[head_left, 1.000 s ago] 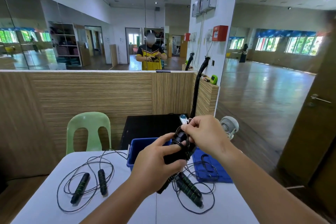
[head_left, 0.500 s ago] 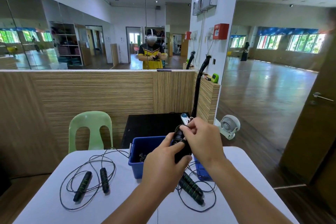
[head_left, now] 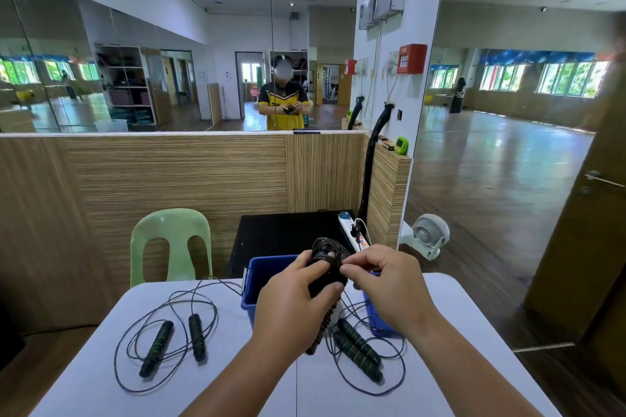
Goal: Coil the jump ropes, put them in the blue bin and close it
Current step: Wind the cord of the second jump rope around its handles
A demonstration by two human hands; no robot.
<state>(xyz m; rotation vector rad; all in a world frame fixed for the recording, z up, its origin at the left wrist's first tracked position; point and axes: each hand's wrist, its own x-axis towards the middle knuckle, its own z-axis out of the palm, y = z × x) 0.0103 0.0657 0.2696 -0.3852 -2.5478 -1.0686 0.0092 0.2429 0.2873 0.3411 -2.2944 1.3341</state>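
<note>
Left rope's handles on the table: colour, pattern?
The handles are black with thin green rings around them. The head view shows this clearly.

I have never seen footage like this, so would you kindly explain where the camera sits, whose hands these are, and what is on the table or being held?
There is no machine here. A person wears one wide-angle camera on the head, looking forward and down, so the two bare arms reaching in are their own. The mirror ahead reflects that person.

The left hand holds a black jump rope bundle above the blue bin, with its fingers curled round it. The right hand pinches the bundle's cord.

Two more ropes lie loose on the white table: the left rope and the right rope, which is partly hidden by the hands. A green chair stands behind the table.
</note>
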